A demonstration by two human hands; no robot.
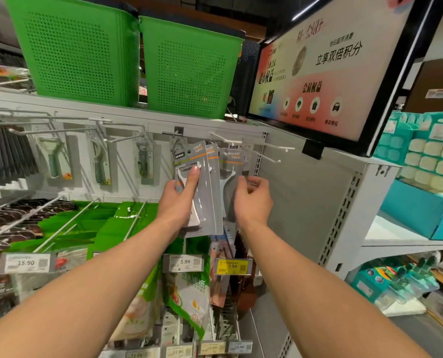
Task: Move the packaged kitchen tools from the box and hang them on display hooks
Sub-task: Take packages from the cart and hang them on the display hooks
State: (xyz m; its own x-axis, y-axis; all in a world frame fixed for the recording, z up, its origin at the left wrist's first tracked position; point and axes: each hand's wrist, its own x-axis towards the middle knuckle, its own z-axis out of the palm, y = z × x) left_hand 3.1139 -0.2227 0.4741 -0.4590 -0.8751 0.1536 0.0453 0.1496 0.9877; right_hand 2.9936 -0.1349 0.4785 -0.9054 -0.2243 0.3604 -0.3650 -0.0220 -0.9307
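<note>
Against grey shelving [305, 182], raised left hand [177, 198] grips stacked packages [207, 174]; right hand's [254, 202] curled fingers [244, 182] pinch hanging package [230, 164].

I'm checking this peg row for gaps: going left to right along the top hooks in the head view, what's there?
Black packs → green-handled peeler pack → second peeler pack → third tool pack → stack of grey packs gripped by the left hand → white peeler pack pinched by the right hand → bare white hooks.
</note>
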